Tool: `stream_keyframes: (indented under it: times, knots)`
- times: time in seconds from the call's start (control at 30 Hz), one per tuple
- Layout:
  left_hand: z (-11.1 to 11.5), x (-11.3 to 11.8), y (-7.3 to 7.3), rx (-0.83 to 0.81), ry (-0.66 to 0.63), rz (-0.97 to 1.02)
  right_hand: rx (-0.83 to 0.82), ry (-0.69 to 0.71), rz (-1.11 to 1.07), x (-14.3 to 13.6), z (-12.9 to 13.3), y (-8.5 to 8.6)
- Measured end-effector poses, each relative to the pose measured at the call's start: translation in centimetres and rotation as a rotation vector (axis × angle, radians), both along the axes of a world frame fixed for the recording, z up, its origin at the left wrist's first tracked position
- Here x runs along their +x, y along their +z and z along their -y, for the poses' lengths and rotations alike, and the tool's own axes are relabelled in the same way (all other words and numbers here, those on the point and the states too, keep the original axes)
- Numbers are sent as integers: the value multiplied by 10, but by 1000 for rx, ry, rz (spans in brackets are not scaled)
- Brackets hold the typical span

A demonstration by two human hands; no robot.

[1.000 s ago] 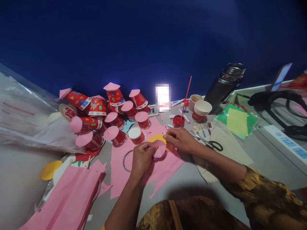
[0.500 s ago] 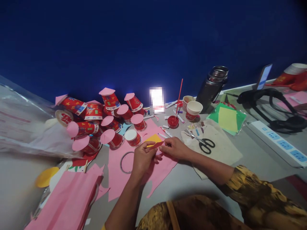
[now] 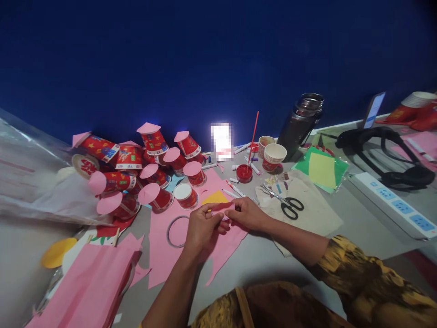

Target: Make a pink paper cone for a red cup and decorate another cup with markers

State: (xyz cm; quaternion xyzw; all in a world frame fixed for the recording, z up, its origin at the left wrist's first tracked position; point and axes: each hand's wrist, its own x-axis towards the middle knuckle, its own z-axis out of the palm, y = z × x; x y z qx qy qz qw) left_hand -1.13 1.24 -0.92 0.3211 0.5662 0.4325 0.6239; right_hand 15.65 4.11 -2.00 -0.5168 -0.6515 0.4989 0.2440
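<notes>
Both hands meet over the pink paper sheet (image 3: 160, 259). My left hand (image 3: 201, 228) pinches a small piece of red paper (image 3: 220, 210) from the left side. On its right edge my right hand (image 3: 244, 213) is closed with thumb and fingertips. A pale curved rim shows along the piece; whether it is a separate thing underneath I cannot tell. Just behind the fingers lies a yellow paper piece (image 3: 214, 197). A grey ring (image 3: 168, 234), like a roll of tape, lies left of my left hand. A red paper cup (image 3: 187, 200) stands upside down beyond it.
Several red cups with pink paper cones (image 3: 153, 140) crowd the back left. Scissors (image 3: 290, 207) lie on beige cloth (image 3: 321, 218) at right. Behind are a red pot (image 3: 244, 174) with a stick, stacked cups (image 3: 274, 157), a dark flask (image 3: 300, 127) and a power strip (image 3: 392, 200).
The red paper has tilted, so more of its face and its pale curved rim show between my fingers. Both hands keep their hold. The whole view has shifted slightly.
</notes>
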Motion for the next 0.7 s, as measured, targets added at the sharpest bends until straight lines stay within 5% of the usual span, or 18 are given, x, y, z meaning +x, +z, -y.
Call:
stream_keyframes:
  times: [0.7]
  knots:
    - [5,8,-16,5,26,59,169,-45,19,-2,1,-21]
